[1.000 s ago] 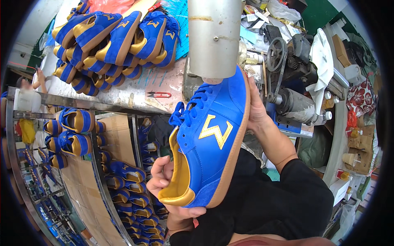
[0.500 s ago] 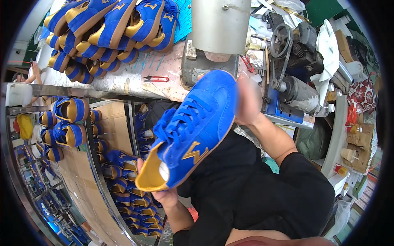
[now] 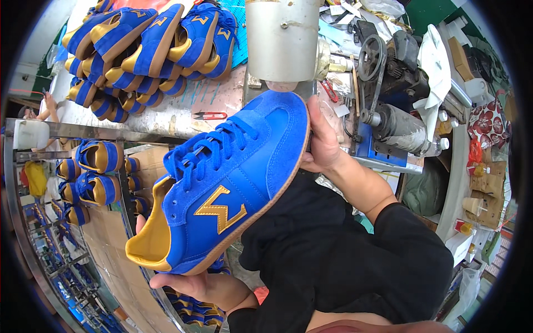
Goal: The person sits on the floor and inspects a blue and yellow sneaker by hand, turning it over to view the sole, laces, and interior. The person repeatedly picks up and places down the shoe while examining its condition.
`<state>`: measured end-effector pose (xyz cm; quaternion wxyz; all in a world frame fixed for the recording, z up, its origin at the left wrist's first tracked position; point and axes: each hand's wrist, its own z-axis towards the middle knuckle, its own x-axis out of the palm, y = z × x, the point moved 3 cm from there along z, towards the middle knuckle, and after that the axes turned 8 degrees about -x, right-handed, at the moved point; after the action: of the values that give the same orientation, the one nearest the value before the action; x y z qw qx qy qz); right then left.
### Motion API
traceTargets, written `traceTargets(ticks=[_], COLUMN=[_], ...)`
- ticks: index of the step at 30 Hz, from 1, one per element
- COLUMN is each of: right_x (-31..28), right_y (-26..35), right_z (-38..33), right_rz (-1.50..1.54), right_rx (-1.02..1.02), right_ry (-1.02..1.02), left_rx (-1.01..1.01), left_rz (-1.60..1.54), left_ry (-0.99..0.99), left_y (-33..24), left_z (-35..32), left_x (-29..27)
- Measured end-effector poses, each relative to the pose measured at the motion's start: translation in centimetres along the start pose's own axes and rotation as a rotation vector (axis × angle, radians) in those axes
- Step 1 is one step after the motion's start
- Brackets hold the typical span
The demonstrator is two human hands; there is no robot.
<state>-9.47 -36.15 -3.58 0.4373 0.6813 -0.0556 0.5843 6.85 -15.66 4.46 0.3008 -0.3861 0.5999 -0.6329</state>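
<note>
Since the earlier frame, the blue shoe [image 3: 252,166] has shifted leftward, heel leading, and rolled to present its side. I observe it held aloft, off the near edge of the bench [image 3: 161,123]. Left hand [image 3: 194,286]: closed about the heel. Right hand [image 3: 325,137]: gripping the toe-end sole edge; its hidden fingers I cannot verify. Handling estimate: light, soft upper, stiffer sole; smooth side panel likely slippery, suede less so; not fragile. Hold by sole edge and heel. Appearance: gold zigzag emblem [image 3: 223,211], gold lining, brown sole, blue laces [image 3: 191,166].
</note>
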Motion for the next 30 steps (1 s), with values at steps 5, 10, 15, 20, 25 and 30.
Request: traceTargets(ticks=[5, 10, 15, 20, 25, 30], right_x=[0.3, 0.4, 0.6, 0.2, 0.4, 0.4], right_y=[0.0, 0.0, -0.1, 0.2, 1.4, 1.7], right_z=[0.2, 0.1, -0.4, -0.9, -0.9, -0.4], right_rz=[0.056, 0.133, 0.153, -0.114, -0.287, -0.292], right_rx=[0.006, -0.016, -0.027, -0.043, -0.069, -0.105], right_ry=[0.024, 0.054, 0.108, 0.041, 0.006, 0.028], left_rx=[0.061, 0.125, 0.140, 0.069, 0.049, 0.082], left_rz=[0.038, 0.150, 0.088, 0.047, 0.045, 0.001], left_ry=[-0.041, -0.100, -0.160, 0.032, 0.193, 0.182], left_y=[-0.7, -2.3, -1.2, 1.6, 2.4, 1.4], left_z=[0.2, -0.1, 0.2, 0.8, 0.0, 0.6], left_x=[0.1, 1.4, -2.3, -5.0, -4.7, -3.5])
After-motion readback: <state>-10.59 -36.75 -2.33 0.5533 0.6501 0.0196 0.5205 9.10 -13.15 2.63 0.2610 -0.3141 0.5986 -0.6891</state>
